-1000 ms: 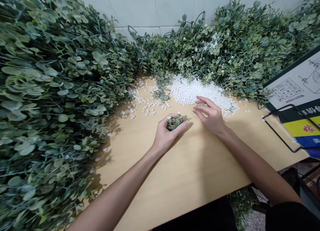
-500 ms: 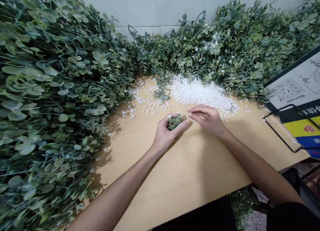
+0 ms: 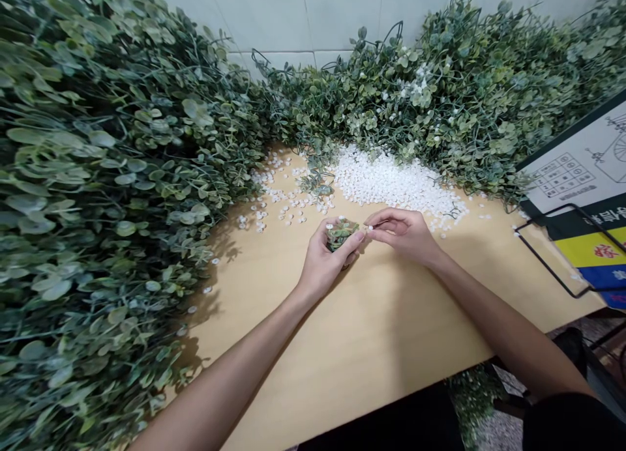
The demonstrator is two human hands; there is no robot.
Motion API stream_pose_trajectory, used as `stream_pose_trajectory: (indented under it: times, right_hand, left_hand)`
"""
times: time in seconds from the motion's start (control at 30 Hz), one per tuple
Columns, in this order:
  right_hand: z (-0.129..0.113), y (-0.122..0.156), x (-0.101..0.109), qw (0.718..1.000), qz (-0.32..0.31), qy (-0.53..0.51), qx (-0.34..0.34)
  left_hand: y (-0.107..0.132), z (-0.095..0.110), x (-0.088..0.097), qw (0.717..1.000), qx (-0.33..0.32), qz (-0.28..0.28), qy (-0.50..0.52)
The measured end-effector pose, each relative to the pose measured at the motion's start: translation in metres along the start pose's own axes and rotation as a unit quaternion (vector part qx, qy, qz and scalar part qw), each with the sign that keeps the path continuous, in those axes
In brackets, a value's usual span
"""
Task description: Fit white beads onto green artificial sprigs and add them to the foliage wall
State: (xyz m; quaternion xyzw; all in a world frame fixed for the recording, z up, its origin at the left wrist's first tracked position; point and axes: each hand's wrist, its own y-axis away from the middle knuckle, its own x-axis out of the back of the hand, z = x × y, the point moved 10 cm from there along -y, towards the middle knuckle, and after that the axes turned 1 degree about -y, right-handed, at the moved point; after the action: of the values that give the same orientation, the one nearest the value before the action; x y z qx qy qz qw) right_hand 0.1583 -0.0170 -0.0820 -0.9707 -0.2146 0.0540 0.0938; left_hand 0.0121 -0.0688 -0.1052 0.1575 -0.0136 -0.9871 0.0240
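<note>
My left hand (image 3: 325,259) is wrapped round a small green artificial plant sprig (image 3: 341,232) with reddish tips, held just above the wooden table (image 3: 372,334). My right hand (image 3: 403,232) is next to it, thumb and forefinger pinched on a small white piece (image 3: 370,228) close to the sprig. A heap of small white pieces (image 3: 391,180) lies just beyond both hands, with more scattered white pieces (image 3: 281,203) to the left.
Artificial green foliage (image 3: 107,177) is piled high along the left side and the back foliage (image 3: 454,99) runs against a tiled wall. A printed sign in a black wire stand (image 3: 580,197) sits at the right table edge.
My right hand drew back from the white heap, closed into a pinch on a white piece and moved left to the sprig. My left hand lifted the sprig slightly.
</note>
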Motion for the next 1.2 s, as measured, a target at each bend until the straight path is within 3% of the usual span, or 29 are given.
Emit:
stream_pose_trajectory:
  times: [0.17,0.6,1.2]
  right_hand:
    - [0.009,0.000,0.004,0.999,0.009,-0.031,-0.035]
    - [0.018,0.004,-0.003,0.995,0.007,-0.062,-0.074]
    - [0.009,0.003,-0.008,0.998,-0.008,-0.053,-0.041]
  left_hand:
    - [0.000,0.003,-0.006,0.999,-0.001,-0.029,-0.017]
    - [0.001,0.003,-0.004,1.000,-0.011,-0.025,-0.012]
    - [0.002,0.002,-0.006,0.995,-0.013,-0.064,-0.070]
